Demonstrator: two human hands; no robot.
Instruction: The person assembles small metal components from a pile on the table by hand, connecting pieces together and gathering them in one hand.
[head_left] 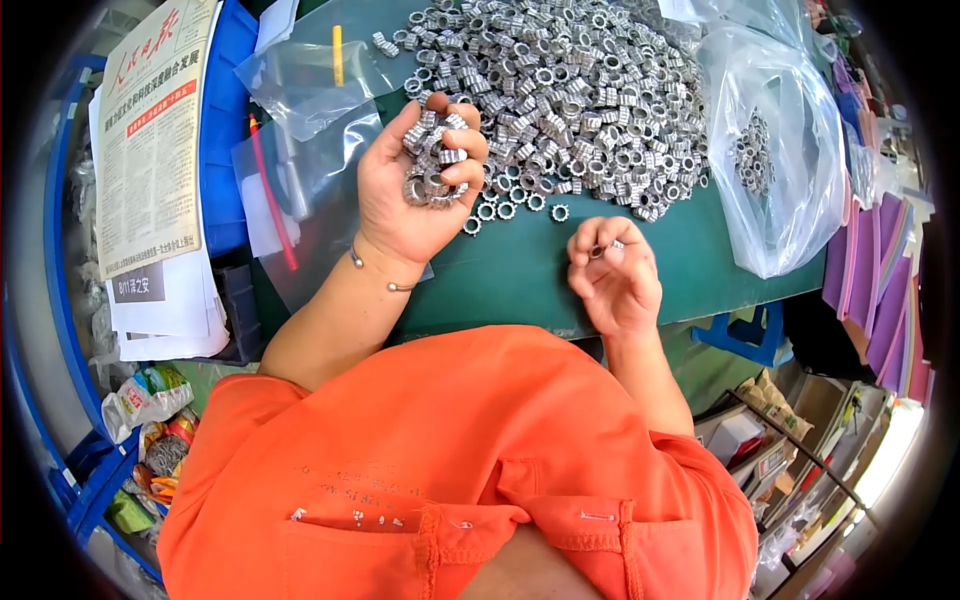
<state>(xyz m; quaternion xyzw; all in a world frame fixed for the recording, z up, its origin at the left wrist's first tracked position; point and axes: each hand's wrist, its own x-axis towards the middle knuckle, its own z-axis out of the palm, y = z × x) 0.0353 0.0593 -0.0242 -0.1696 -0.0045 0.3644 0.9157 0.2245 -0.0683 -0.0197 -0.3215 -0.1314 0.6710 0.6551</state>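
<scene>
My left hand [400,190] is raised palm up at the near edge of the heap, its fingers curled round several small toothed metal rings [432,165]. To the right, my right hand [618,278] pinches one small metal ring [597,251] between thumb and fingertips. Beyond both hands lies a large heap of the same silvery rings [590,110] on the green tabletop [500,280]. A few loose rings [560,212] lie flat at the heap's near edge, between the two hands.
At right, a clear plastic bag [770,200] holds some rings. Flat plastic bags, a red pen [272,190] and a yellow marker [338,56] lie at left. A newspaper [155,140] rests against blue bins [225,130]. A blue stool [745,335] stands under the table's right side.
</scene>
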